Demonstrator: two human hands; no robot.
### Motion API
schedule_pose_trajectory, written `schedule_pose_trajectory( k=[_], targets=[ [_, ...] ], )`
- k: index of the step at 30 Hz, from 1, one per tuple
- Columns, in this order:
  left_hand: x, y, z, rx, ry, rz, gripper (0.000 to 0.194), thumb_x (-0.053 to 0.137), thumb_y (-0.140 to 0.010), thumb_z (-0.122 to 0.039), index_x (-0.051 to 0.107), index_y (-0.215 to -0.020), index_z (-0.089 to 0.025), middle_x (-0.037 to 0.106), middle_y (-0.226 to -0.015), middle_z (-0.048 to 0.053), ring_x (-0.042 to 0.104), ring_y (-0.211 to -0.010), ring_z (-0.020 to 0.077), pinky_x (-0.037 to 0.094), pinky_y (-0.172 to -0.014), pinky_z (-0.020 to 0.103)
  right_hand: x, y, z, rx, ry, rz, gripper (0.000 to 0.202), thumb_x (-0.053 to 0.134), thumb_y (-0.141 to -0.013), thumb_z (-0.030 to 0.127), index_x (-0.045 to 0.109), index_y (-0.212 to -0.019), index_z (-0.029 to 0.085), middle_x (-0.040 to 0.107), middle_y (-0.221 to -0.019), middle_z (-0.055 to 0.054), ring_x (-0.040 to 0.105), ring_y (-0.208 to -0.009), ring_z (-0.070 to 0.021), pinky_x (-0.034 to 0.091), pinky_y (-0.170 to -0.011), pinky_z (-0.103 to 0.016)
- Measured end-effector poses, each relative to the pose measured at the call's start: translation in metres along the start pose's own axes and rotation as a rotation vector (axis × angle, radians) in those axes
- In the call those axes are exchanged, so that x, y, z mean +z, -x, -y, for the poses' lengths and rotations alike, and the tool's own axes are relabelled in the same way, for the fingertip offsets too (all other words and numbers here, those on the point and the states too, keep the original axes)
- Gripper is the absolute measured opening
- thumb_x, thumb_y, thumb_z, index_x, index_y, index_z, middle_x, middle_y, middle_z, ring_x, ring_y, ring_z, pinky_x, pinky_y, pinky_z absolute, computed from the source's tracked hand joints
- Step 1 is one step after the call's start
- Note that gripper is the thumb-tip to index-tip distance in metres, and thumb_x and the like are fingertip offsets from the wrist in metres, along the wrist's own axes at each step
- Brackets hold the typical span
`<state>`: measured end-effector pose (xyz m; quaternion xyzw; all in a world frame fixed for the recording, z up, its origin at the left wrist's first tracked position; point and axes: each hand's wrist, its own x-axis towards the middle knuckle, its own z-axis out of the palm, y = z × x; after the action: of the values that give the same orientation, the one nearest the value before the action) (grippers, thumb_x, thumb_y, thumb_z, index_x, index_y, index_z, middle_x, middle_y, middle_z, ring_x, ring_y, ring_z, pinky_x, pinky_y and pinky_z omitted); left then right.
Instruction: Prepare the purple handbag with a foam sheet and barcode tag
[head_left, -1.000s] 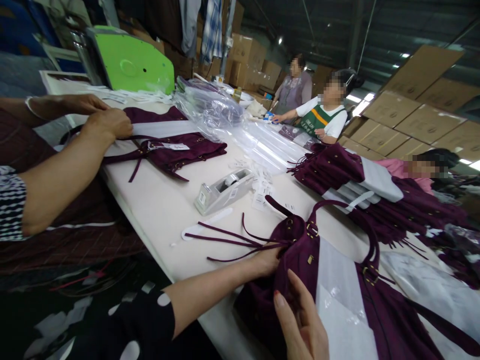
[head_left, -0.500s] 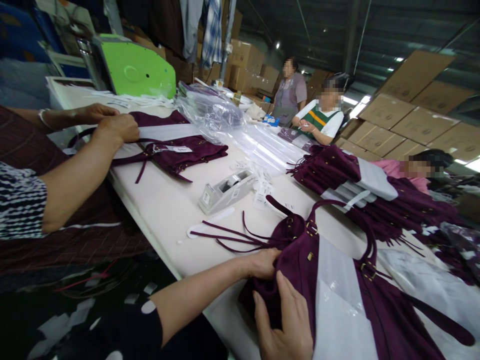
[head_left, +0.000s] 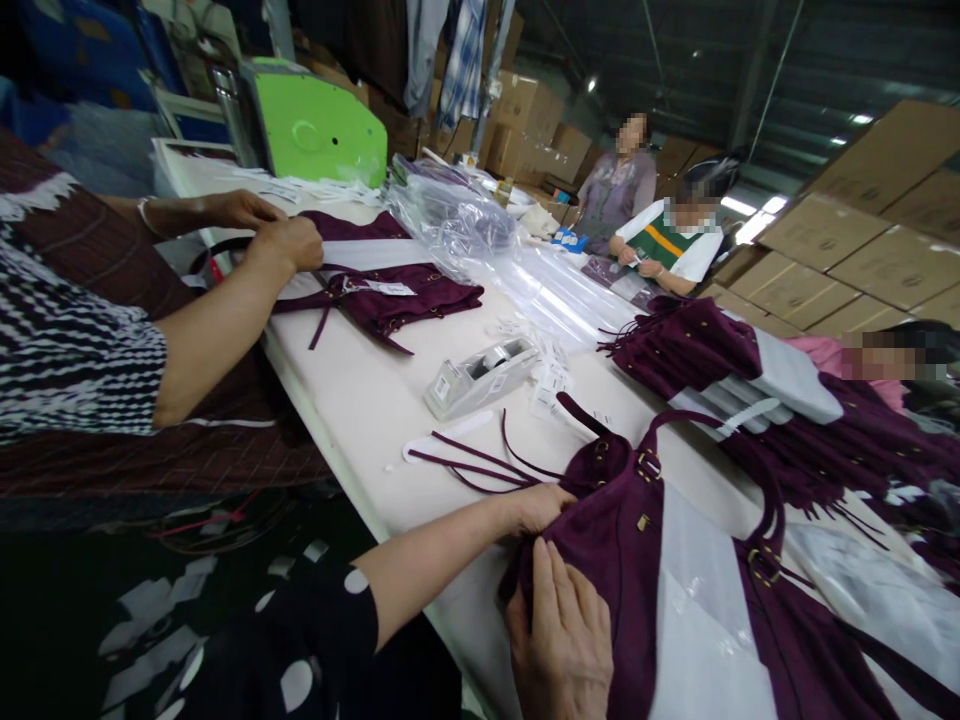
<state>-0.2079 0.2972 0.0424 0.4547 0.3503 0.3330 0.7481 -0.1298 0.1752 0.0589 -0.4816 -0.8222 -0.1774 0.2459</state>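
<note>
A dark purple bag lies on the table at the lower right, with a pale wrap round its middle and looped handles. My left hand reaches from a polka-dot sleeve to the bag's near upper edge; its fingertips are hidden in the fabric. Below it, my right hand rests on the bag's near side, its fingers stretched out together and the thumb apart at the left. Thin purple straps trail across the table beside my left hand.
A tape dispenser stands mid-table by white tags. Another person's hands hold a second purple bag. Stacked purple bags lie at right. Clear plastic and a green machine are farther back.
The view has shifted, so the table and bags appear farther right. My right hand's fingers are closer together and flatter on the bag's edge. My left hand remains at the bag.
</note>
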Motion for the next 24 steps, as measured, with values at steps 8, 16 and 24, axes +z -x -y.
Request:
schedule_pose_trajectory(
  k=[8,16,24],
  targets=[
    [0.001,0.0,-0.01,-0.141,0.3,-0.003,0.022,0.055,-0.067,-0.033,0.058,-0.067,-0.012,0.061,-0.059,0.002,0.055,-0.056,0.0124,0.048,-0.068,0.031,0.011,0.009,0.009,-0.134,0.091,0.1,0.043,0.032,-0.075,0.003,0.055,-0.111,0.004,0.061,-0.101,-0.022,0.055,-0.087,-0.0294,0.042,-0.071,-0.043],
    [0.021,0.005,-0.029,-0.071,-0.548,-0.37,0.026,0.061,-0.063,-0.026,0.061,-0.083,-0.01,0.064,-0.09,0.012,0.057,-0.087,0.0237,0.043,-0.08,0.034,0.025,0.02,0.04,0.022,0.091,0.074,0.054,0.034,-0.062,0.005,0.052,-0.111,-0.009,0.05,-0.115,-0.031,0.045,-0.106,-0.0389,0.04,-0.082,-0.052],
    [0.03,-0.03,-0.036,-0.105,-0.693,-0.566,0.033,0.064,-0.062,-0.029,0.057,-0.088,-0.01,0.063,-0.094,0.014,0.057,-0.088,0.025,0.043,-0.073,0.031,0.024,0.022,0.033,0.041,-0.002,0.156,0.042,0.042,-0.076,0.012,0.054,-0.116,0.012,0.057,-0.114,-0.017,0.052,-0.101,-0.0317,0.045,-0.079,-0.045]
  ],
)
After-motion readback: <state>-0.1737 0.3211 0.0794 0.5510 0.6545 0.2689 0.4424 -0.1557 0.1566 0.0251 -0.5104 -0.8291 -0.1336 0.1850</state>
